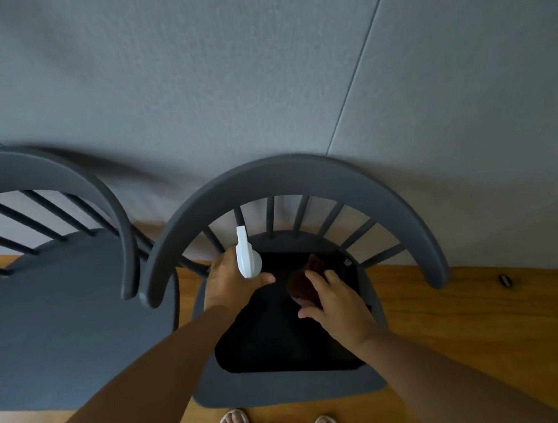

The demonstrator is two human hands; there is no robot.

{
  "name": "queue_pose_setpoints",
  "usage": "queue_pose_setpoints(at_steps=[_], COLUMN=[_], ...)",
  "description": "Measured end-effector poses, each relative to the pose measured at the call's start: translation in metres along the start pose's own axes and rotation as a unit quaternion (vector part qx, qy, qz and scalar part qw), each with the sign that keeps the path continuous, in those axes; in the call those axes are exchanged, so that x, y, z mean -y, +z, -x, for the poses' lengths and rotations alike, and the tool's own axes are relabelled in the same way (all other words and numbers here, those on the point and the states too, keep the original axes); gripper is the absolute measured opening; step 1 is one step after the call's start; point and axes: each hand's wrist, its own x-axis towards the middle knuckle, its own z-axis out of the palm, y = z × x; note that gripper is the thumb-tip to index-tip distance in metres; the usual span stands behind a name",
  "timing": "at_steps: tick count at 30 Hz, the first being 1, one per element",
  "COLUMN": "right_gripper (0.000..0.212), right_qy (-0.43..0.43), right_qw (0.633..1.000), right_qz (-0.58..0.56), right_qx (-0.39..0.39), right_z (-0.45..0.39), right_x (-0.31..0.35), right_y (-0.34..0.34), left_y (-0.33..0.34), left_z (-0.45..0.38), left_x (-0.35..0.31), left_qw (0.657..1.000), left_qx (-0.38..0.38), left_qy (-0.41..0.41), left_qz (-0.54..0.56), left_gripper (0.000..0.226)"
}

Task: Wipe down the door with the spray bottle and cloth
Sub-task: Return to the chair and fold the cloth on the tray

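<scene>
Chair seat [285, 391], fingers [316, 280] on cloth [301, 284]

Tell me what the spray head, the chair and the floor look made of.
Spray head: smooth white moulded plastic, faintly glossy. Chair: probably painted wood, matte dark grey, with turned spindles; could be metal. Floor: wood or wood-look laminate, warm brown grain with a slight sheen.
</scene>
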Motion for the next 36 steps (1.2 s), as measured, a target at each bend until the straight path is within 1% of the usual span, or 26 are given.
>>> queue_pose_setpoints(at_steps=[5,9,15,18,20,22,24,26,28,29,30,32,34,36], right_gripper=[0.081,0.080,0.080,0.079,0.078,0.079,0.080,0.081,0.081,0.080,0.078,0.076,0.075,0.075], right_qy=[-0.003,-0.011,-0.013,-0.009,-0.006,0.002,0.004,-0.003,-0.016,-0.021,-0.026,-0.039,-0.051,-0.060], right_qw=[1.000,0.999,0.999,0.998,0.998,0.997,0.995,0.991,0.987,0.984,0.982,0.977,0.976,0.976], right_qz=[-0.024,-0.029,-0.041,-0.052,-0.062,-0.074,-0.091,-0.114,-0.139,-0.152,-0.164,-0.182,-0.181,-0.176], right_qx=[-0.006,-0.015,-0.020,-0.026,-0.032,-0.037,-0.049,-0.064,-0.079,-0.086,-0.093,-0.107,-0.114,-0.116], right_z=[-0.004,-0.008,-0.018,-0.023,-0.025,-0.027,-0.028,-0.028,-0.025,-0.024,-0.022,-0.019,-0.015,-0.013], right_x=[-0.002,-0.005,-0.005,-0.003,-0.003,-0.003,-0.005,-0.007,-0.012,-0.014,-0.017,-0.024,-0.031,-0.036], right_y=[0.012,0.022,0.026,0.026,0.026,0.026,0.025,0.023,0.022,0.021,0.019,0.016,0.012,0.007], left_y=[0.006,0.010,0.013,0.018,0.027,0.038,0.050,0.062,0.072,0.075,0.077,0.079,0.079,0.077], left_z=[-0.009,-0.013,-0.014,-0.009,0.002,0.021,0.042,0.057,0.062,0.061,0.057,0.044,0.029,0.012], left_x=[0.008,0.016,0.023,0.032,0.043,0.050,0.053,0.051,0.045,0.039,0.033,0.019,0.005,-0.008], left_qw=[0.999,0.997,0.996,0.992,0.988,0.982,0.978,0.981,0.984,0.985,0.984,0.979,0.977,0.979], left_qx=[-0.029,-0.041,-0.046,-0.057,-0.092,-0.136,-0.147,-0.105,-0.046,-0.023,-0.004,0.038,0.064,0.094], left_qy=[-0.009,-0.006,0.027,0.043,0.010,-0.035,-0.052,-0.045,-0.023,0.000,0.030,0.089,0.111,0.118], left_qz=[0.041,0.058,0.074,0.106,0.125,0.129,0.137,0.159,0.173,0.174,0.175,0.179,0.173,0.138], left_gripper=[0.093,0.089,0.088,0.097,0.102,0.091,0.066,0.039,0.027,0.028,0.033,0.054,0.068,0.068])
